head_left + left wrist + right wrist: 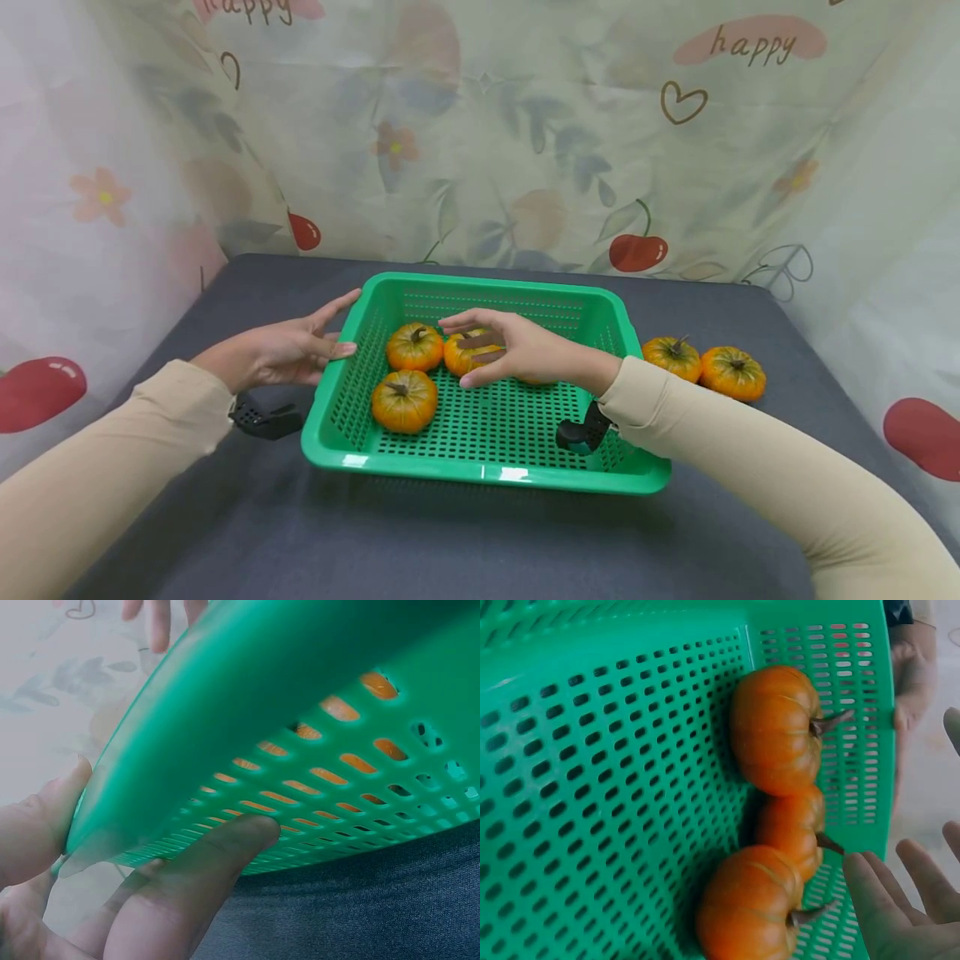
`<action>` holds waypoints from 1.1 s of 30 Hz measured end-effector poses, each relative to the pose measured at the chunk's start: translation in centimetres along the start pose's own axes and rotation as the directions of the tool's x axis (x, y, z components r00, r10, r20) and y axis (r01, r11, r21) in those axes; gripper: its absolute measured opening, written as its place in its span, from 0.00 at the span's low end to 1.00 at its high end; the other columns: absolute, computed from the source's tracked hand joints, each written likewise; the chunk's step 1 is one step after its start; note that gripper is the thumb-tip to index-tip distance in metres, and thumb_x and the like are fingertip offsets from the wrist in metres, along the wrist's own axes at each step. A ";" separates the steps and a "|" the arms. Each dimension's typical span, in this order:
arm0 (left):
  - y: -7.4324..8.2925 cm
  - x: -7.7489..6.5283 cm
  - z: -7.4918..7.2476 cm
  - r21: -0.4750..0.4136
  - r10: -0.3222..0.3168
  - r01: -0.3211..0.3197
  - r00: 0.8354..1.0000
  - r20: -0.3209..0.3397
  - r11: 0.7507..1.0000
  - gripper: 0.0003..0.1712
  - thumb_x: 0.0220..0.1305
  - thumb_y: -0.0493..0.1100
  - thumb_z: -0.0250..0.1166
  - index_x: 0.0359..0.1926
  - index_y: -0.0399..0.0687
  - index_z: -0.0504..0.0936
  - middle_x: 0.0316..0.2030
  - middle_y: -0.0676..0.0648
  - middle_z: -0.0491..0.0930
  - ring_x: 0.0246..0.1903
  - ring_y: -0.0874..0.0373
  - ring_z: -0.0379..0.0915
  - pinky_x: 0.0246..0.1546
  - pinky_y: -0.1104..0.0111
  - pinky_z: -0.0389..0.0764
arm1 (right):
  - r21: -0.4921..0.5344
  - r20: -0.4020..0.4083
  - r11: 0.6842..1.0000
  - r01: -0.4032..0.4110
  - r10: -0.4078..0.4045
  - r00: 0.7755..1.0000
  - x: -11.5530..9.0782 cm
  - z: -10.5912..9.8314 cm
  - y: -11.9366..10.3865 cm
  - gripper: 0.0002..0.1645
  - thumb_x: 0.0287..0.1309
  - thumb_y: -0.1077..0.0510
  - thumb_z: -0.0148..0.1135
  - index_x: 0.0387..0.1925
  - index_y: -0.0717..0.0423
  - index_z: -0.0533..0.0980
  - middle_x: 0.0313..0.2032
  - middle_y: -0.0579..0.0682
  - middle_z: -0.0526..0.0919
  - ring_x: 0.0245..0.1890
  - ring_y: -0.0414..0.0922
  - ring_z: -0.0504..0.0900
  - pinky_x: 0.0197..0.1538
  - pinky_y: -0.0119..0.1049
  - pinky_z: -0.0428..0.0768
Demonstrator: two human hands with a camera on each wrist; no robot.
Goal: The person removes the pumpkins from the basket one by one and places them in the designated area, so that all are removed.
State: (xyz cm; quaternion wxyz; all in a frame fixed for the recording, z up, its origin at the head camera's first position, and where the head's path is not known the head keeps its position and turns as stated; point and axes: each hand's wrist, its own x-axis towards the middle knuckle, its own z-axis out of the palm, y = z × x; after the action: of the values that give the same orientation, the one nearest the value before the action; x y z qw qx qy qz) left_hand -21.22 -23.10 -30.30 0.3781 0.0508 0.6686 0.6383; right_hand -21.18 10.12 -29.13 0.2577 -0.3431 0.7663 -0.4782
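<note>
The left edge of the green basket [420,469] is gripped by the left hand [288,350], probably so that sliding across the worktop [375,550] is prevented. The right hand [528,348], apart from the left, is held over the basket with fingers spread and nothing grasped. Inside, small pumpkins [405,402] are grouped towards the left edge, perhaps for spare room; two outer pumpkins [732,374] are set between the basket's and worktop's right edges.

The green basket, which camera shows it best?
The head view. It shows nearly all of the green basket, outside and inside together. The left wrist view shows just part of its outer side, up close, with orange peeking through holes. The right wrist view shows part of its inside, with three pumpkins.
</note>
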 end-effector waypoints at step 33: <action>0.2 -0.1 0.1 -0.009 0.003 -0.003 1.000 0.017 1.000 0.56 0.71 0.36 0.56 0.72 0.80 0.22 0.76 0.36 0.31 0.55 0.44 0.76 0.53 0.49 0.79 | -0.141 0.133 0.983 -0.119 0.138 0.981 4.7 4.6 2.6 0.48 0.50 0.62 0.74 0.71 0.51 0.62 0.69 0.49 0.64 0.66 0.49 0.66 0.64 0.38 0.73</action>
State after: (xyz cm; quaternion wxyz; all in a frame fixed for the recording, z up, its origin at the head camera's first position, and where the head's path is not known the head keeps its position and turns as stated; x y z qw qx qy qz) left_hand -21.16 -23.07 -30.09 0.3831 0.0555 0.6624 0.6414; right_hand -21.52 4.68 -33.68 0.3190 -0.3424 0.7965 -0.3829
